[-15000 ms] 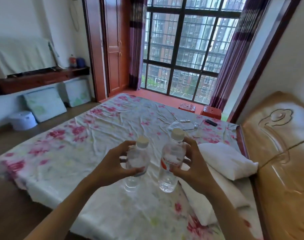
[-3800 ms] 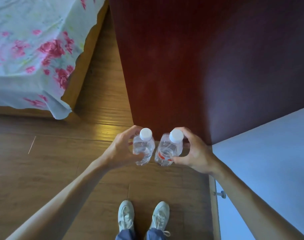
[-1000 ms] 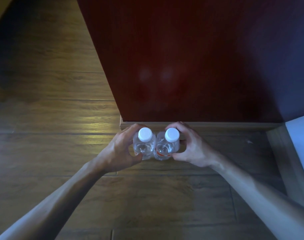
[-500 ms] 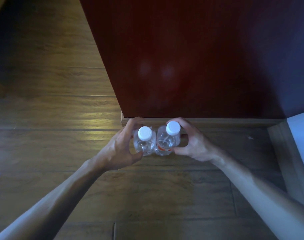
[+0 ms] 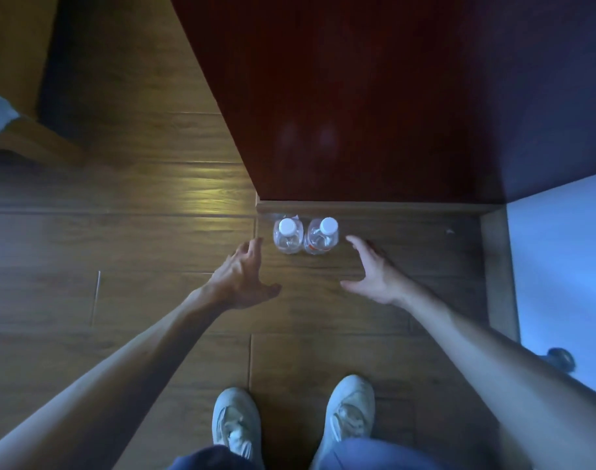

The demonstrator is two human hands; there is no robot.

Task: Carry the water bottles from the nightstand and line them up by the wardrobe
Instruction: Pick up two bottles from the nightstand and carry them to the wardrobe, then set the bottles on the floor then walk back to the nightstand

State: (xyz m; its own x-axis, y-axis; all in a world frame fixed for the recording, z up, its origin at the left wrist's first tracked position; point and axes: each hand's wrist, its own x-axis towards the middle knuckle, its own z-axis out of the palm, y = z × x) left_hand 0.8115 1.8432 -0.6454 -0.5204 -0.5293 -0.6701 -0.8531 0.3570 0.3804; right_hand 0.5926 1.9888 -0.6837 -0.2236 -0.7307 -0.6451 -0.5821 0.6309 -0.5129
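While the left water bottle (image 5: 288, 236) and the right water bottle (image 5: 322, 236) stand upright on the wooden floor (image 5: 154, 239), side by side and touching, neither hand holds them. Both are clear with white caps, and the right water bottle shows a bit of red label low on its body. They sit just in front of the pale plinth (image 5: 374, 207) at the foot of the dark red wardrobe (image 5: 357, 113), near its left corner. The left hand (image 5: 244, 278) hovers just left of the left water bottle and nearer the person, fingers spread and loosely bent, thumb stretched out to the right, gripping nothing. The right hand (image 5: 371, 274) mirrors it on the other side, fingers reaching toward the wardrobe, thumb pointing left, likewise empty. The bottles lie just ahead of the gap between the two hands, apart from the fingertips. A left sneaker (image 5: 237, 422) and a right sneaker (image 5: 350, 408), both pale, stand on the boards at the bottom of the view, and a white wall (image 5: 561, 249) runs along the right edge.
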